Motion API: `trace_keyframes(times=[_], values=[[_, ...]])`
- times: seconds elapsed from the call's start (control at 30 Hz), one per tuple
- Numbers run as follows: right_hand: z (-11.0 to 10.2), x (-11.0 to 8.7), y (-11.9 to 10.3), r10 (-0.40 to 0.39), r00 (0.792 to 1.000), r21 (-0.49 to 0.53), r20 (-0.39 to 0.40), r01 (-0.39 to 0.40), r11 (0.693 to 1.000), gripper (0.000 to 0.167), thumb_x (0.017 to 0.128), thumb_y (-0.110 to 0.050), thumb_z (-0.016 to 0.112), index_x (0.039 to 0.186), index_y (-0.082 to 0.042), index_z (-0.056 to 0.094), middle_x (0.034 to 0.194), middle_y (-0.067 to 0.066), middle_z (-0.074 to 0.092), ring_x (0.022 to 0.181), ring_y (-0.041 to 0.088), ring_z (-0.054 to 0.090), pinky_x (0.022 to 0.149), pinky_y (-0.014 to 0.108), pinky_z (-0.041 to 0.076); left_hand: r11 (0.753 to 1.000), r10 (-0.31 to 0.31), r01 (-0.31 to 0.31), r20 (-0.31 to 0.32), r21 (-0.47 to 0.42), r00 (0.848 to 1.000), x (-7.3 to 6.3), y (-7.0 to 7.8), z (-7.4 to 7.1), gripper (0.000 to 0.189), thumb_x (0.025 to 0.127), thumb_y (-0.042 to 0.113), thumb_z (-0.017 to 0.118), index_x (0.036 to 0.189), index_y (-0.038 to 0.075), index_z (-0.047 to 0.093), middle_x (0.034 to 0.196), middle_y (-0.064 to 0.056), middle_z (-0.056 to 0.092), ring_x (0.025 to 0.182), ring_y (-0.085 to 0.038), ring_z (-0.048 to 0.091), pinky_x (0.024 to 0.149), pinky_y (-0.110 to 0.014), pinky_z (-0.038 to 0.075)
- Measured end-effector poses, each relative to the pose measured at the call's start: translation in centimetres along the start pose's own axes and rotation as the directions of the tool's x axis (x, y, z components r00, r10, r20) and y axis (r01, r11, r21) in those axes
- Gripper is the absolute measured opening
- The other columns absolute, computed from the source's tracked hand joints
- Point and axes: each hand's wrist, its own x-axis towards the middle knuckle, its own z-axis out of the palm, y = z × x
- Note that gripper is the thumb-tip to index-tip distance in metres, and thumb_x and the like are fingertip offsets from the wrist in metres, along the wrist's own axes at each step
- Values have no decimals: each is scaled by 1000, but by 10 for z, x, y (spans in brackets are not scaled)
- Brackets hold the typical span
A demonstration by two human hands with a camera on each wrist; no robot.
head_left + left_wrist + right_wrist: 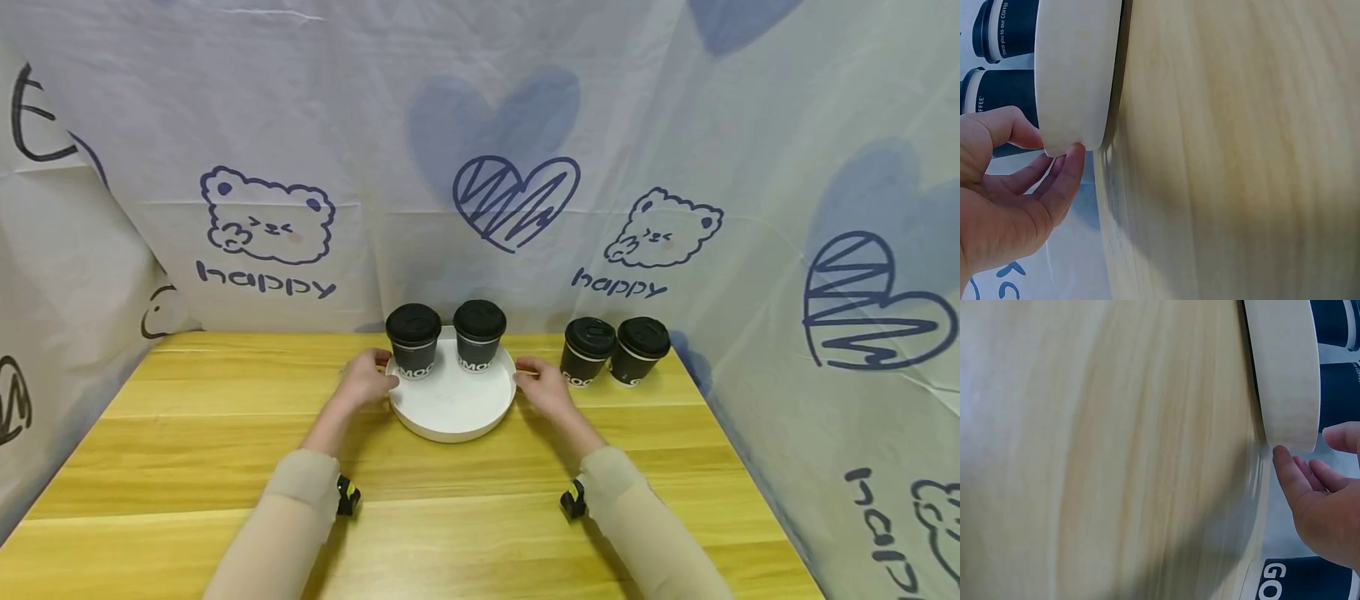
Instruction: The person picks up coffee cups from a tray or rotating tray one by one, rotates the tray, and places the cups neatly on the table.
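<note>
A round white tray point(447, 406) with a low wall is at the back middle of the wooden table. Two dark paper cups with black lids stand upright in its rear half, a left one point(414, 340) and a right one point(478, 335). My left hand point(365, 380) grips the tray's left side, thumb at the rim and fingers against the outer wall point(1075, 81). On the opposite side my right hand point(545, 387) holds the tray, its fingertips low on the wall point(1288, 381) and its thumb by the rim.
Two more lidded dark cups, one point(588, 352) beside the other point(639, 350), stand just right of my right hand. Behind the table point(450, 533) hangs a white cloth point(390, 142) printed with hearts and bears, close to the tray. Another stretch of cloth borders the right side.
</note>
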Motion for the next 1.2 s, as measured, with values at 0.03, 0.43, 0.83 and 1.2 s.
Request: trace_keyframes(times=[0.03,0.43,0.83,1.2], values=[[0,0,0,-3,1000,0,1,3,1000,39,99,-7,61,136,8,62,134,24,65,117,36,66,98,41,57,1000,-3,3,2,3,1000,1,0,-1,59,89,5,63,143,-14,47,139,-32,55,119,-41,57,102,-47,50],[7,-3,3,2,1000,36,21,-2,999,38,97,-2,61,134,9,62,133,26,65,114,34,66,92,35,58,997,9,-9,-5,80,1000,8,1,0,58,92,9,62,144,-12,48,140,-31,56,122,-42,56,101,-47,51],[6,-10,3,13,1000,-3,12,-13,1000,39,97,-7,63,134,6,63,133,23,66,110,31,66,91,35,56,999,22,-20,-63,31,998,-12,6,3,69,91,12,63,147,-20,38,144,-39,49,129,-48,54,109,-53,47],[6,-24,0,8,1000,39,17,-8,999,40,98,-5,63,136,8,60,135,27,62,116,37,66,91,35,57,999,33,-33,-28,-7,999,-23,-2,10,64,87,6,65,139,-25,42,137,-42,51,126,-49,53,109,-55,46]])
